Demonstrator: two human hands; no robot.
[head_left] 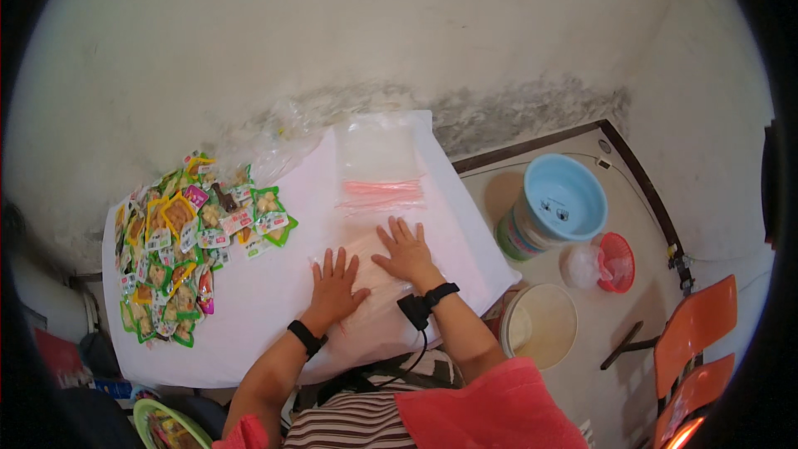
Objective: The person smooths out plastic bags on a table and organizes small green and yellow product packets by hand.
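Observation:
My left hand [334, 289] lies flat with fingers spread on a thin, clear plastic bag [372, 270] near the front of the white-covered table [283, 308]. To its right, my right hand [407, 254] also rests palm down, fingers stretched out, on the bag's far right part. Neither hand grips anything. Part of the bag is hidden under the hands, and its outline is hard to make out. Just beyond the fingertips sits a stack of clear bags [378, 154] with pink strips along the near edge.
Small snack packets [179, 237] form a heap on the table's left side. Crumpled clear plastic [274, 145] lies at the back edge. Right of the table stand a light blue basin [573, 191], a cream bucket [553, 328], a red basket [617, 262] and an orange chair [697, 328].

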